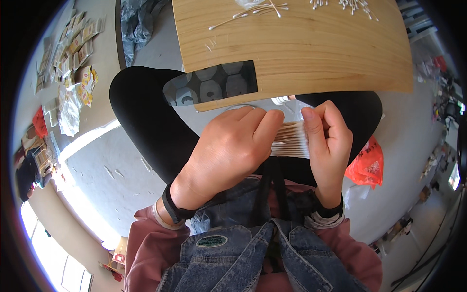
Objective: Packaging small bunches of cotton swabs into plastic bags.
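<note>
A flat bundle of cotton swabs (pixel 290 141) lies sideways between my two hands, above my lap. Its brown sticks run side by side, and the white heads on the right end look slightly blurred. My left hand (pixel 233 146) is closed round the left end, with its knuckles up, hiding that end. At the white heads, my right hand (pixel 331 146) has its thumb raised and its fingers curled, pinching along the bundle's right edge. Whether a clear wrapper surrounds the swabs, I cannot tell.
A wooden table (pixel 301 53) stands just ahead, with loose cotton swabs (pixel 248 14) and more swab heads (pixel 345 6) at its far side. A dark patterned sheet (pixel 214 83) overhangs its near left edge. An orange-red plastic bag (pixel 367 165) sits at right; packets (pixel 75 48) litter the left floor.
</note>
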`<state>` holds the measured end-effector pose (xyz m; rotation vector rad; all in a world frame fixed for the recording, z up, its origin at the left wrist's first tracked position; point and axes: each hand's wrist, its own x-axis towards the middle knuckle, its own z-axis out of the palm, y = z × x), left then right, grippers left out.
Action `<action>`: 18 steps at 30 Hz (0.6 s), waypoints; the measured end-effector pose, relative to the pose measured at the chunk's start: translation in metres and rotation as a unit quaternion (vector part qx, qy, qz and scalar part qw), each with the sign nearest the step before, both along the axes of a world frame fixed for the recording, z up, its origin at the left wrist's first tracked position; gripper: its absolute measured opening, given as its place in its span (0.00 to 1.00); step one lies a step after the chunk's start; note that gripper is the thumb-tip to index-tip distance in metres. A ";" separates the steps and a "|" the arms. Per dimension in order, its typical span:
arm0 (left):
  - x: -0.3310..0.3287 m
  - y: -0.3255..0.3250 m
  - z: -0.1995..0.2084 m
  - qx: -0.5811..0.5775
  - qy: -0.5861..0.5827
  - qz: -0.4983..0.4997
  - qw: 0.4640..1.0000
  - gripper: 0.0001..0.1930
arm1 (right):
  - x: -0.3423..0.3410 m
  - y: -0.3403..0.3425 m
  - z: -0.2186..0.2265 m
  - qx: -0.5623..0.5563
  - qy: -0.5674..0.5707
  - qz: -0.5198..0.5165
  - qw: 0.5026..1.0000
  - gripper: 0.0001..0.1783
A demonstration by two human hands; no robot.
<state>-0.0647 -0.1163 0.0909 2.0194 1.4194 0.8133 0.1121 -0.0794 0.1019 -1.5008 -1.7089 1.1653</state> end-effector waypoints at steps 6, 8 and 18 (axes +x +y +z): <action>0.006 -0.004 -0.004 -0.004 -0.001 0.037 0.999 0.15 | -0.002 0.000 -0.002 -0.013 0.003 -0.004 1.000 0.14; 0.006 -0.004 -0.003 -0.015 0.009 0.031 0.999 0.15 | -0.001 0.000 -0.002 -0.014 0.000 0.000 1.000 0.13; -0.002 0.000 -0.006 0.009 0.023 0.026 0.999 0.12 | 0.005 0.002 -0.009 0.006 0.049 -0.004 0.999 0.12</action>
